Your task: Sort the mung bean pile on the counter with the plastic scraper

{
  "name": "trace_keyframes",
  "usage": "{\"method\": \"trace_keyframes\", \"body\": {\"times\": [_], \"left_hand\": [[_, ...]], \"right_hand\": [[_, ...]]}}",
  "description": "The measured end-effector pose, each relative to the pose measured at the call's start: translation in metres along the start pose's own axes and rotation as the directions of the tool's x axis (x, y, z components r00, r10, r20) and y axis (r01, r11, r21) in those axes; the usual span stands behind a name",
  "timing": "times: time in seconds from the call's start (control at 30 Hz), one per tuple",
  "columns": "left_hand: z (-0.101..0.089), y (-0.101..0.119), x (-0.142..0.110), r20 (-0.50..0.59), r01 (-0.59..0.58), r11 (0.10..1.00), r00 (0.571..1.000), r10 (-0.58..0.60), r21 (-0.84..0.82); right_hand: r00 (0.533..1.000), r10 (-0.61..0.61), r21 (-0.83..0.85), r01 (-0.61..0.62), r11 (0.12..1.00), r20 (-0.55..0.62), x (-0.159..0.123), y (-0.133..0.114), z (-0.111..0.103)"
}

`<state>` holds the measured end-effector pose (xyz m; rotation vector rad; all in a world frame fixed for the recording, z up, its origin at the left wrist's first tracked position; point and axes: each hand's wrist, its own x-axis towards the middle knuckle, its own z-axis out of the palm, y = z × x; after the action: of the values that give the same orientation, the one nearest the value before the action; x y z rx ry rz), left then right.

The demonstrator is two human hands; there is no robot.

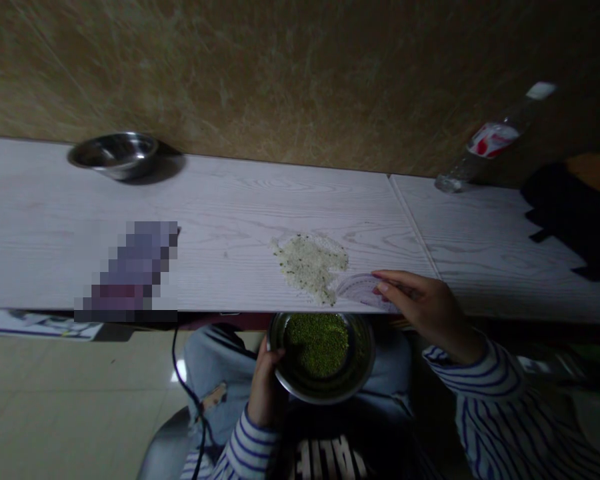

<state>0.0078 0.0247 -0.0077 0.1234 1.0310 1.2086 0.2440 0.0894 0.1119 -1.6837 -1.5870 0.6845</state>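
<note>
My left hand point(266, 380) grips the left rim of a steel bowl point(325, 393), which sits just below the table's front edge over my lap. Green beans, which look like mung beans point(320, 347), cover the bowl's bottom. On the white table point(230, 267) lies a loose patch of rice point(310, 263) with a few dark green beans among the grains. My right hand point(420, 303) pinches a clear plastic protractor point(363, 290) by its right end. The protractor rests flat or nearly flat at the patch's lower right edge.
Another steel bowl point(115, 157) stands at the back left against the wall. A pixelated flat object point(135, 267) lies at the left front edge. At the back right are a clear bottle point(493, 140) with a red label and a dark bag-like item point(575, 213). A black cable point(177, 360) hangs down.
</note>
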Motion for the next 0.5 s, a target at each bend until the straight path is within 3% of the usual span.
{"method": "trace_keyframes", "body": {"times": [0.5], "left_hand": [[0.0007,-0.0007,-0.0003,-0.014,-0.020,1.000,1.000,0.020,-0.005]], "right_hand": [[0.998,-0.030,-0.035,0.031,0.999,0.046,-0.0062,0.0002,0.0014]]}}
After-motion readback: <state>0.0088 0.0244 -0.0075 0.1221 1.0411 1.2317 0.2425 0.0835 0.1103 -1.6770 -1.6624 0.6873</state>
